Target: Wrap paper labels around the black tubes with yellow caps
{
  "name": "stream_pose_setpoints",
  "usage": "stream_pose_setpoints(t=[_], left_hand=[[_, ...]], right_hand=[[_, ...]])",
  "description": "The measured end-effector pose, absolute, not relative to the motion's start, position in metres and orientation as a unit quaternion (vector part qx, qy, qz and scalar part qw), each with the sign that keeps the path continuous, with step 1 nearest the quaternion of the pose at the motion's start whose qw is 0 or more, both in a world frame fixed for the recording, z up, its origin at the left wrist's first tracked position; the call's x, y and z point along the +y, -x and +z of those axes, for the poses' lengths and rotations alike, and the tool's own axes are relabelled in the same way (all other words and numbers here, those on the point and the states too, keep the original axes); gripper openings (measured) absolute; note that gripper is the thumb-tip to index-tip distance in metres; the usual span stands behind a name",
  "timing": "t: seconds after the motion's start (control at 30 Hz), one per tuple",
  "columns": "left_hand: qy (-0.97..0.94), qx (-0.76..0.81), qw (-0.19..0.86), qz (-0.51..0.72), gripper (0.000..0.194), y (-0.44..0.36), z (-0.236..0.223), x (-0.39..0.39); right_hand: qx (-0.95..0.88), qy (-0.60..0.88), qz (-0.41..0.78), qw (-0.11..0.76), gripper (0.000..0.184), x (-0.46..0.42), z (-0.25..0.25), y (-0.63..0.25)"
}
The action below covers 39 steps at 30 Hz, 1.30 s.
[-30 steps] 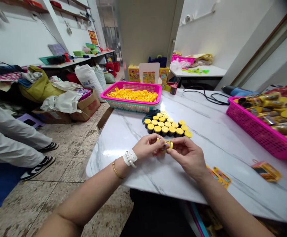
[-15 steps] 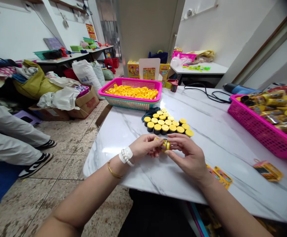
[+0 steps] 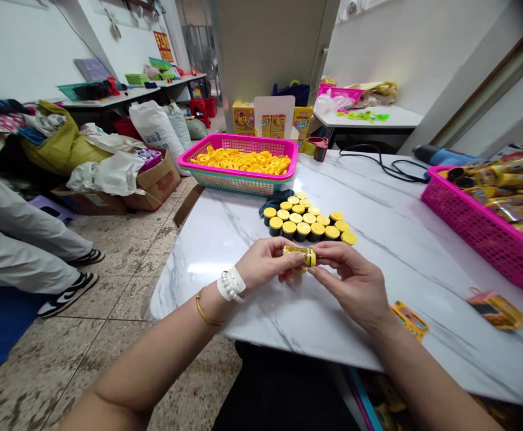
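Just above the marble-patterned table [image 3: 225, 263], both hands hold one small cylindrical tube [image 3: 304, 254] with a yellow printed wrap and a yellow end. My left hand [image 3: 265, 262] is closed around its left part, thumb along the front. The fingertips and thumb of my right hand [image 3: 355, 281] pinch the yellow right end. Something yellow shows below the tube, too hidden to name. Right behind the hands stand rows of short dark containers with yellow lids [image 3: 303, 228], set close together.
Behind the rows is a pink basket [image 3: 238, 184] of yellow rings. Another pink basket [image 3: 477, 230] with wrapped tubes stands at the right, near a blue tool [image 3: 445, 157] with a black cord. Printed cards [image 3: 409, 320] lie by my right forearm. Someone's legs [image 3: 23, 230] are at the left.
The tube has turned and lifted slightly, so its printed wrap shows more plainly. My right hand has shifted a little to the right. The camera view has tilted slightly.
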<state>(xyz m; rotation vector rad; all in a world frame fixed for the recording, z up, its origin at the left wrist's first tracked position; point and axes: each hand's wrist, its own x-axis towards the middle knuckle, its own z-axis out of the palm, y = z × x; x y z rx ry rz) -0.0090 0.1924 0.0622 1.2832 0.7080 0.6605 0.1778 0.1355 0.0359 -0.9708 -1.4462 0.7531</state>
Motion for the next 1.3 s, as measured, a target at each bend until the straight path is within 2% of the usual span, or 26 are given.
stream_pose_setpoints(t=[0.17,0.4,0.57,0.67,0.8,0.93,1.1,1.3], left_hand=[[-0.586,0.296,0.693,0.298,0.042,0.009,0.055,0.194],[-0.600,0.234,0.689,0.331,0.034,0.009,0.044,0.197],[-0.643,0.226,0.629,0.374,0.030,0.008,0.045,0.195],[-0.644,0.220,0.629,0.377,0.037,0.008,0.051,0.191],[-0.562,0.277,0.700,0.343,0.055,0.010,0.056,0.193],[-0.538,0.325,0.727,0.276,0.052,0.013,0.053,0.199],[-0.594,0.279,0.681,0.327,0.040,0.010,0.051,0.194],[-0.680,0.269,0.554,0.398,0.028,0.008,0.052,0.189]], right_hand=[[-0.639,0.404,0.322,0.570,0.026,0.132,0.032,-0.179],[-0.658,0.426,0.235,0.575,0.024,0.128,0.032,-0.177],[-0.609,0.408,0.295,0.613,0.026,0.130,0.029,-0.174],[-0.599,0.400,0.315,0.617,0.029,0.132,0.027,-0.174],[-0.635,0.409,0.258,0.602,0.031,0.135,0.027,-0.177],[-0.672,0.408,0.213,0.580,0.029,0.135,0.029,-0.178],[-0.608,0.428,0.285,0.605,0.024,0.131,0.028,-0.174],[-0.544,0.416,0.373,0.626,0.024,0.134,0.033,-0.172]])
